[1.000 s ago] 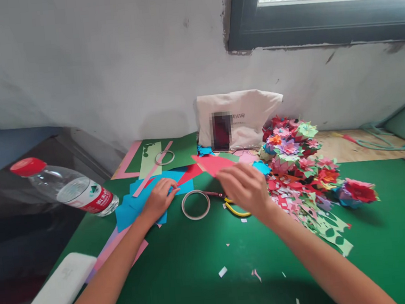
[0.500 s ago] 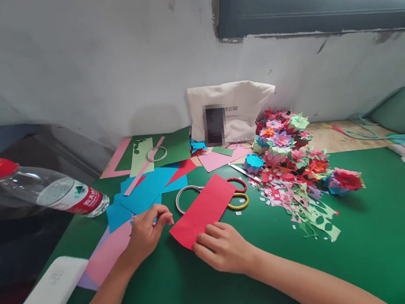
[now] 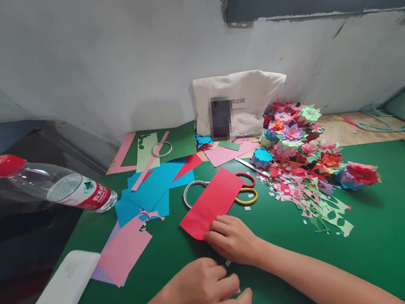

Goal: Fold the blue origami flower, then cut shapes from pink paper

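Note:
A red paper strip (image 3: 212, 201) lies slantwise on the green table, its lower right edge under the bent fingers of my right hand (image 3: 233, 239). The fingers are closed at that edge, the thumb out of sight. Nearer to me, my left hand (image 3: 209, 291) hovers over the table with curled fingers. What they hold, if anything, I cannot make out. Beneath the strip's far end, one red loop (image 3: 244, 180) and one yellow loop (image 3: 247, 196) stick out. A pale ring (image 3: 192, 193) is partly covered by the strip's left side.
Blue sheets (image 3: 147, 192) and pink paper (image 3: 126, 258) lie at left, near a water bottle (image 3: 74, 189) and a white slab-like object (image 3: 63, 287). Paper flowers (image 3: 293, 130) and cut scraps (image 3: 305, 192) spread at right. A cloth bag (image 3: 253, 88) stands against the wall.
My left hand has moved right and toward me, away from the pink paper, which is now uncovered. My right hand stays at the red strip. The view has shifted slightly.

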The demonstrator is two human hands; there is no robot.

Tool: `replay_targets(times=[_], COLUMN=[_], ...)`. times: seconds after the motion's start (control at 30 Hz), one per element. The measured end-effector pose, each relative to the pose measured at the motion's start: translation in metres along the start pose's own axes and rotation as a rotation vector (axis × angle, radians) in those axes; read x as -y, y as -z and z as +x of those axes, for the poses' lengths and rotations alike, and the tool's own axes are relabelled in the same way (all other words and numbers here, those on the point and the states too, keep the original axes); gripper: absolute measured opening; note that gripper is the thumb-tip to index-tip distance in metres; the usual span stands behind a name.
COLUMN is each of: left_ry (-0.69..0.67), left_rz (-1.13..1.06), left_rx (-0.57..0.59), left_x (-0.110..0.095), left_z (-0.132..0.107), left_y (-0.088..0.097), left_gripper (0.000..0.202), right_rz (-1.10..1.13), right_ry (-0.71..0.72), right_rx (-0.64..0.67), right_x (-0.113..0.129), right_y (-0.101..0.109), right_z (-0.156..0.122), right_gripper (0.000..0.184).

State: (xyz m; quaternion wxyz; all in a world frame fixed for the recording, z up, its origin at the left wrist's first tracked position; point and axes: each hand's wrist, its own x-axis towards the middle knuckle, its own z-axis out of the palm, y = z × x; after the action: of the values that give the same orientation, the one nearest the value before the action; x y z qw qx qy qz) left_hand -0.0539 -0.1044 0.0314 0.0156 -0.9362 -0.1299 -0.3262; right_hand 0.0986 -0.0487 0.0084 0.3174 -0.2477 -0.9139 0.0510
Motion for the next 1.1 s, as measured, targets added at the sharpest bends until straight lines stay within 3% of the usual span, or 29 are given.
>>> replay_targets(times=[0.07,0.17,0.23,0.3,0.4,0.5,0.57,0.7,0.8,0.87,0.93,1.1], left_ry=[0.015,0.042,0.066,0.083,0.092,0.142,0.289,0.965,1.321,1.376,1.403,1.559], left_rz=[0.026,0.083,0.101,0.109,0.12,0.157,0.225,0.549,0.778,0.755,0.709,0.384], left_rx=[0.012,0.027,0.03,0.048,0.073,0.034,0.113,0.349,0.54,0.621,0.632,0.564], left_x=[0.005,0.015,0.019,0.021,0.025,0.037,0.047,0.058,0.054,0.05,0.049,0.056], left_z=[-0.002,-0.006,-0.007,-0.007,-0.007,-0.011,-0.02,-0.058,-0.094,-0.109,-0.113,-0.105], left_y=[0.004,0.014,0.02,0.023,0.03,0.044,0.057,0.087,0.102,0.107,0.111,0.113], left_gripper=[0.008,0.045,0.056,0.048,0.015,0.02,0.038,0.031,0.069,0.07,0.065,0.052], right_rz=[0.015,0.05,0.09,0.116,0.112,0.109,0.112,0.022,-0.175,-0.252,-0.348,-0.388], right_ry=[-0.054,-0.118,-0.14,-0.139,-0.079,-0.019,-0.017,-0.145,-0.342,-0.45,-0.575,-0.571], right_rx=[-0.024,-0.049,-0.052,-0.049,-0.011,0.055,0.072,-0.013,-0.106,-0.118,-0.008,0.168], right_x=[0.0,-0.002,-0.003,-0.004,-0.003,-0.001,-0.001,-0.013,-0.033,-0.047,-0.058,-0.071], right_y=[0.002,0.004,0.004,0.003,0.002,0.001,0.004,0.014,0.027,0.035,0.041,0.047], right_z=[0.0,-0.001,-0.001,-0.002,-0.002,-0.001,-0.001,-0.007,-0.016,-0.021,-0.025,-0.023], right_gripper=[0.018,0.016,0.015,0.014,0.013,0.014,0.017,0.023,0.029,0.03,0.031,0.035])
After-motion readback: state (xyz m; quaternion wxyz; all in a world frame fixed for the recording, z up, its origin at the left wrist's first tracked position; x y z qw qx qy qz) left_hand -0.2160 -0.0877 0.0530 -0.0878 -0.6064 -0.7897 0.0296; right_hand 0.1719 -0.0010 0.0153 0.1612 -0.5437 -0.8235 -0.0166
